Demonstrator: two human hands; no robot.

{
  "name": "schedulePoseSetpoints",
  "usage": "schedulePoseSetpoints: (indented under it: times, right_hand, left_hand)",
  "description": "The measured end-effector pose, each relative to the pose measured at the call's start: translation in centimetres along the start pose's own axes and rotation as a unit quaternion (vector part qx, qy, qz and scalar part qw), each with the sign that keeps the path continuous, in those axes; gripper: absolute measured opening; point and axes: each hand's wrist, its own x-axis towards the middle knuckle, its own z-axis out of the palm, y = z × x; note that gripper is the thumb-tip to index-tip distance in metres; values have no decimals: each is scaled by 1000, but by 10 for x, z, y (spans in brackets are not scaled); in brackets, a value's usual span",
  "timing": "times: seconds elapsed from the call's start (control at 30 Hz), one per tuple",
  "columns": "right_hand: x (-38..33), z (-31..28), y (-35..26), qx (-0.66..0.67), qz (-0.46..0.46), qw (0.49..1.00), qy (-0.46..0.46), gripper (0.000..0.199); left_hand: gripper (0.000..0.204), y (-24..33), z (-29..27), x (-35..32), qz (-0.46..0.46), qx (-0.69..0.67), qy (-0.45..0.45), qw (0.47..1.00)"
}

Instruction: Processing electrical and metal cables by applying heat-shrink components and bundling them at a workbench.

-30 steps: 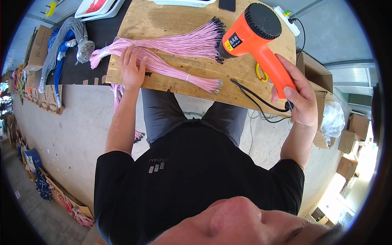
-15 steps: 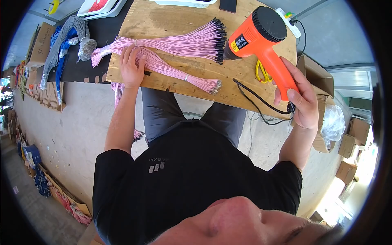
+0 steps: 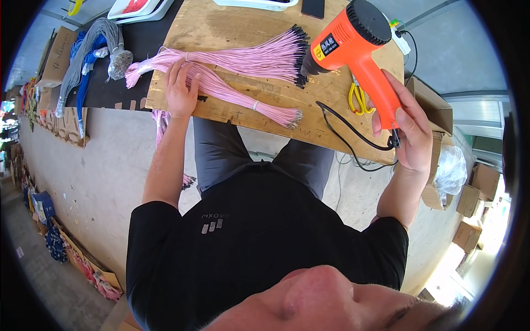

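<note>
My right hand point(image 3: 411, 129) is wrapped round the handle of an orange heat gun point(image 3: 369, 71) with a black rear cap. The gun's dark nozzle points left, close to the black tips of a fanned bundle of pink wires point(image 3: 243, 58). A second, narrower pink wire bundle point(image 3: 229, 94) with bare metallic ends lies nearer to me, banded near those ends. My left hand point(image 3: 181, 94) lies on the pink wires near their gathered left end, its fingers stretched over them and its thumb apart.
Yellow-handled scissors point(image 3: 356, 100) lie partly behind the heat gun on the wooden table point(image 3: 204, 25). The gun's black cord point(image 3: 345, 129) loops past the front edge. Grey and blue cable bundles point(image 3: 91, 49) lie at left. A phone point(image 3: 313, 7) and a white power strip point(image 3: 400, 38) sit farther back.
The heat gun has tilted and shifted slightly back in my right hand's grip, and more of the scissors shows. My left hand keeps its place on the wires.
</note>
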Motion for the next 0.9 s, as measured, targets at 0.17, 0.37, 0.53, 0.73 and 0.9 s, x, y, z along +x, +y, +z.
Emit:
schedulePoseSetpoints:
  times: [0.17,0.37,0.53,0.73,0.9]
  right_hand:
    - [6,3,-1,28,10,999,27,66]
    - [11,3,0,23,0,999,25,66]
    - [17,6,-1,23,2,1000,13,65]
    - [22,10,1,16,-6,1000,5,65]
    - [23,11,-1,16,1,1000,3,64]
  left_hand:
    - [34,0,0,0,-2,-7,1,1000]
    - [34,0,0,0,0,-7,-2,1000]
    - [34,0,0,0,4,-1,8,1000]
    - [34,-1,0,0,5,-4,8,1000]
    - [34,0,0,0,6,-5,10,1000]
